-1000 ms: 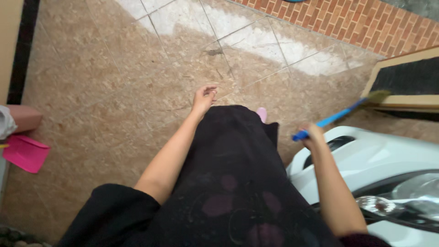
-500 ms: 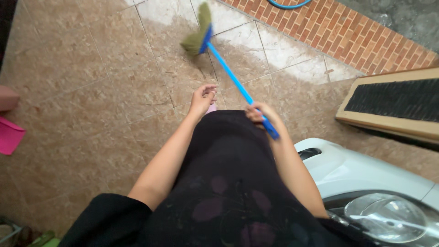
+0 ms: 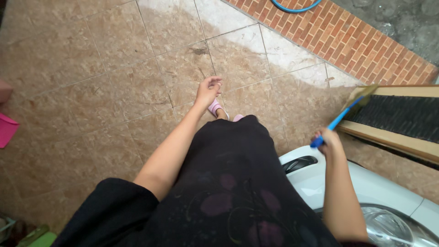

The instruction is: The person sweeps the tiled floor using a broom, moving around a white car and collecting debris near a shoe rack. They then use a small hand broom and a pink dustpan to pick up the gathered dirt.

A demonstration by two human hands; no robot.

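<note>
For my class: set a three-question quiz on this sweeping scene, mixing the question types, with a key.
1. True or false: the right hand grips the blue-handled broom with greenish bristles.
2. Which does the left hand hold: A) pink dustpan, B) nothing, C) blue hose?
3. Fill in: the broom's bristles are over the wood-framed black ____.

Key: 1 true; 2 B; 3 ramp.

Ahead of the left hand (image 3: pixel 208 90) the tiled floor (image 3: pixel 105 91) lies open, wide and bare up to the brick strip (image 3: pixel 338 34). The right hand (image 3: pixel 330 142) has less room: a white vehicle body (image 3: pixel 320 178) sits just below it, and a wooden-framed black ramp (image 3: pixel 398 121) blocks the right side, close to the broom (image 3: pixel 343 116). A pink dustpan (image 3: pixel 7 130) lies at the far left edge.
</note>
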